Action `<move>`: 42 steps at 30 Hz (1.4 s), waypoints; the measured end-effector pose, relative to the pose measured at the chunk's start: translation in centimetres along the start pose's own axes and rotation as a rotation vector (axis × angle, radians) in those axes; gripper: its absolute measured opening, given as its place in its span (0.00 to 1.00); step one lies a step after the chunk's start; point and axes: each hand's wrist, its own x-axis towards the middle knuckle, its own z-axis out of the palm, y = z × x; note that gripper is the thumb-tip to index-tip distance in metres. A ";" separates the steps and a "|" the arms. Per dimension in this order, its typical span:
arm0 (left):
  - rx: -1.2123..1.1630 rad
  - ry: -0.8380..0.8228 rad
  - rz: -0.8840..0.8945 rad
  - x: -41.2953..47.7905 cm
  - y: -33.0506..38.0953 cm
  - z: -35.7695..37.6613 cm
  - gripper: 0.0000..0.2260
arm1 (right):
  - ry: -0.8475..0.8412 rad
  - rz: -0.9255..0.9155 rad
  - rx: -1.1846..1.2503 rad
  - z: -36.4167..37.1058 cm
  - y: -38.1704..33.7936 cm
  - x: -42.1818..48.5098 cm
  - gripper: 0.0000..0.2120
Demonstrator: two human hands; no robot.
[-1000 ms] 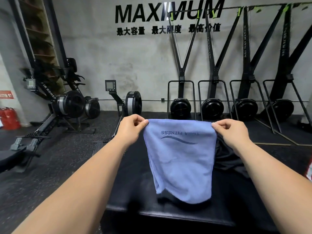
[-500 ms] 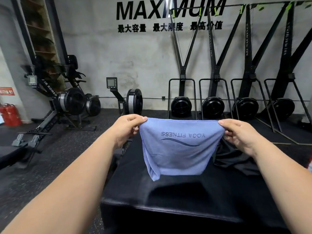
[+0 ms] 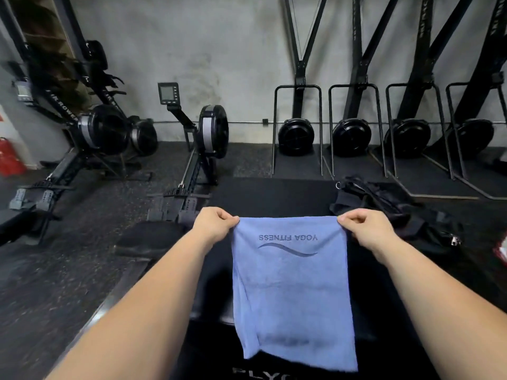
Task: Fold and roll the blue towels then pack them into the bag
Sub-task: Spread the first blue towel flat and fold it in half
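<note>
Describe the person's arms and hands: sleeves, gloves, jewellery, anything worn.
The left forearm and right forearm are bare to the frame's edge, no sleeves in view. The left hand and right hand wear no gloves; no watch, band or ring is visible.

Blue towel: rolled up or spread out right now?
Spread out, not rolled: the blue towel drapes flat over the black box, left hand and right hand pinching its far corners. Whether doubled, cannot tell.

- light blue terry towel (image 3: 293, 292): darker blue "YOGA FITNESS" print above a wave line
- black padded table (image 3: 274, 196): pale lettering at its near edge
- black fabric bag (image 3: 397, 209): silver metal fittings
- red metal cylinder (image 3: 9, 157)
- dark rubber floor (image 3: 68, 270): pale speckles
</note>
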 end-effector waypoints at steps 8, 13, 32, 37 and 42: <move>-0.190 0.011 -0.154 3.9 -4.6 6.3 0.08 | 0.164 0.187 -0.084 6.1 3.4 2.6 0.06; -0.112 -0.044 -0.076 5.9 -4.1 8.6 0.10 | 0.157 0.157 -0.108 7.9 3.9 5.7 0.11; 0.287 0.030 0.456 -10.8 -12.7 8.5 0.14 | -0.159 -0.201 -0.921 14.0 10.2 -9.6 0.38; 0.511 0.081 0.498 -13.0 -13.6 9.4 0.18 | -0.171 -0.205 -0.928 13.9 10.2 -10.6 0.35; 0.544 0.202 0.366 -13.8 -13.2 10.0 0.06 | -0.186 -0.192 -0.922 13.7 10.0 -11.2 0.35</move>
